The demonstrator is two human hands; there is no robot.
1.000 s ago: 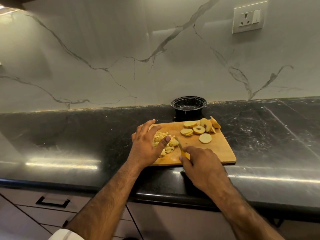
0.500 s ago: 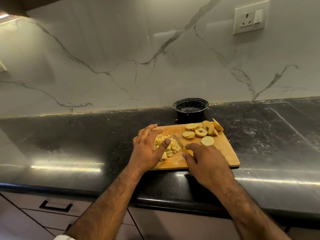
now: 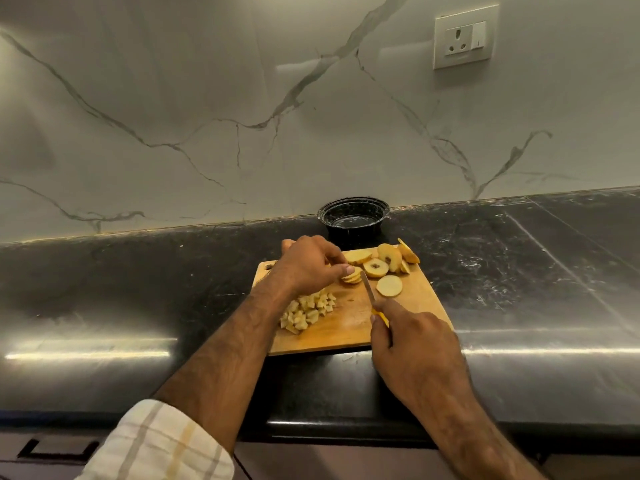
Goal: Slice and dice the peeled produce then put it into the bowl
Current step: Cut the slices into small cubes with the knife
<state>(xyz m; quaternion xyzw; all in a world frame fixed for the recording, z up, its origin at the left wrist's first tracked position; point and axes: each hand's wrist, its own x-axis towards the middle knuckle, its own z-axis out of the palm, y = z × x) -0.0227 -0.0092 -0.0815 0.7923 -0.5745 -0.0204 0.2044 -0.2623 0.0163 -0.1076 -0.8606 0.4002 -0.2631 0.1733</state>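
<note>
A wooden cutting board [image 3: 349,330] lies on the black counter. A pile of diced pale pieces [image 3: 308,311] sits at its left middle. Several round slices [image 3: 381,266] lie at its far right part. My left hand [image 3: 308,263] reaches over the pile and pinches a small stack of slices [image 3: 351,276]. My right hand [image 3: 412,344] grips a knife with a yellow handle; its blade [image 3: 368,289] points away from me, just right of that stack. A black bowl [image 3: 353,218] stands behind the board against the wall.
The black stone counter [image 3: 138,289] stretches left and right of the board. A marble wall [image 3: 242,98] with a socket [image 3: 464,36] rises behind it. Drawers [image 3: 59,452] sit below the counter's front edge.
My left hand has left the diced pile and moved forward and right to the stack of slices. The knife's blade has swung forward toward the slices.
</note>
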